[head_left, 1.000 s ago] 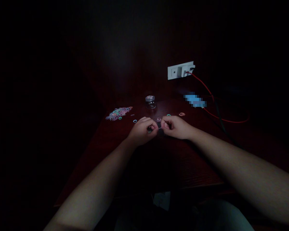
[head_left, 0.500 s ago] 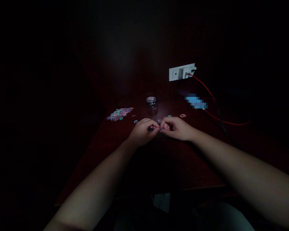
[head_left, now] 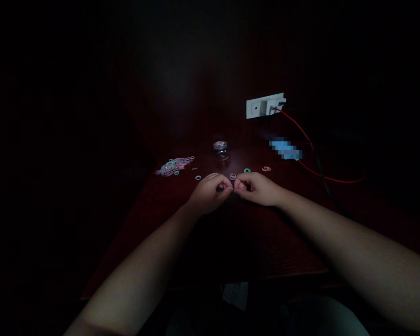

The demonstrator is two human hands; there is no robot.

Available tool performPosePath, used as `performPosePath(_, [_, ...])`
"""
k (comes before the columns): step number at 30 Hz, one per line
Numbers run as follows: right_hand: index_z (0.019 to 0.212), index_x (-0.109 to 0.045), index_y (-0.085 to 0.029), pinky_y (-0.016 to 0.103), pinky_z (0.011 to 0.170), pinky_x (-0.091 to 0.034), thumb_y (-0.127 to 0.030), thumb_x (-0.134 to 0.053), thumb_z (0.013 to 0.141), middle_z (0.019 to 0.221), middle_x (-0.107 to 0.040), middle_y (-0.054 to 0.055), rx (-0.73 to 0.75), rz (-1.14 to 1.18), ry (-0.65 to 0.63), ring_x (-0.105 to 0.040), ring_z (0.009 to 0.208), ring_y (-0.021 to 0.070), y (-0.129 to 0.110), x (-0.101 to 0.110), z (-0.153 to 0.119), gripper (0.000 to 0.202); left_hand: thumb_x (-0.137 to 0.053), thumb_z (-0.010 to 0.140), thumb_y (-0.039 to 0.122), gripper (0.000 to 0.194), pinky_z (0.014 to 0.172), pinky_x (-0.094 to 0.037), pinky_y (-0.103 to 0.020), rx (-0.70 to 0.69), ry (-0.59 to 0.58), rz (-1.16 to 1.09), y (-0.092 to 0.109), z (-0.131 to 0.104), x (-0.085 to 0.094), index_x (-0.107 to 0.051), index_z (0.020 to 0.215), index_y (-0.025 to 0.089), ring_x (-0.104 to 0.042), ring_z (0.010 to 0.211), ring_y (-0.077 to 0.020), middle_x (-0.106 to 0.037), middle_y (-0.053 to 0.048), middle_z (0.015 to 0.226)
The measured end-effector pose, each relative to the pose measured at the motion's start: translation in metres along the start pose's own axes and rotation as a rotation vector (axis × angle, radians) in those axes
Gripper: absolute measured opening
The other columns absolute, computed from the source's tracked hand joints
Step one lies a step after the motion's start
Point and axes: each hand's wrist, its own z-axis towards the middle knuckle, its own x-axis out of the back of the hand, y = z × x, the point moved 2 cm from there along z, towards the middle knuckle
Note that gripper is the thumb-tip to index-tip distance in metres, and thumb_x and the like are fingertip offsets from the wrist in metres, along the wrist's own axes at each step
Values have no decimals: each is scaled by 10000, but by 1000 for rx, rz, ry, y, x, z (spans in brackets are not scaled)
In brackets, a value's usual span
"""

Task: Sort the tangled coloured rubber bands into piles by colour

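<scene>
My left hand (head_left: 210,192) and my right hand (head_left: 257,188) meet fingertip to fingertip over the dark red table (head_left: 227,242). Both are closed in a pinch, and whatever lies between the fingertips is too small and dark to make out. Just beyond them is a pink-purple band (head_left: 233,177). A green band (head_left: 247,171) and some orange-pink bands (head_left: 266,169) lie past my right hand. A blue band (head_left: 198,178) rests by my left hand. Farther left is a pile of colourful small bands (head_left: 175,166).
A clear lidded jar (head_left: 220,150) stands behind my hands. On the wall, a white socket plate (head_left: 255,108) holds a plug with a red cable (head_left: 297,124). A blurred blue object (head_left: 285,148) lies at the right, near a dark cable (head_left: 320,168).
My fingertips have drawn slightly closer together, and the small dark thing between them shows less. The green band beyond my right hand is more visible.
</scene>
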Motion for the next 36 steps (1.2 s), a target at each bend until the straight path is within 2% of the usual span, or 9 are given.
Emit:
performPosePath(5, [717, -514, -163, 205, 483, -279, -248, -588, 773, 578, -443, -53, 7, 13, -10, -376, 513, 68, 1, 0, 1, 126, -551, 860, 216, 70, 746, -433, -297, 28, -11, -6, 0, 0, 0, -603, 824, 187, -547, 781, -151, -614, -12, 799])
performPosePath(15, [755, -532, -160, 209, 490, -297, -195, -563, 744, 600, -457, -47, 2, 17, -17, -392, 531, 79, 2, 0, 0, 47, -551, 864, 232, 82, 667, -449, -262, 88, -24, -83, -7, -1, -3, -609, 859, 175, -565, 747, -137, -626, -22, 818])
performPosePath(22, [784, -558, -154, 216, 521, -334, -183, -550, 757, 624, -497, -28, 17, -65, 71, -427, 555, 88, 1, 6, 0, 41, -561, 861, 255, 99, 637, -446, -249, 90, -7, -93, -9, -2, -3, -615, 854, 172, -562, 701, -125, -629, -23, 796])
performPosePath(28, [798, -610, -146, 227, 545, -351, -228, -544, 795, 669, -561, 3, 8, -232, 140, -469, 578, 100, 2, 16, 0, 106, -554, 866, 269, 119, 634, -445, -243, 96, -4, -87, -10, -3, -3, -623, 858, 172, -563, 696, -123, -626, -23, 787])
performPosePath(36, [738, -637, -155, 248, 592, -381, -213, -579, 729, 697, -629, 26, -88, -352, 96, -531, 608, 126, 17, 37, -2, 83, -551, 866, 271, 126, 622, -449, -239, 104, -3, -84, -13, -4, -3, -624, 844, 171, -566, 683, -123, -630, -22, 773])
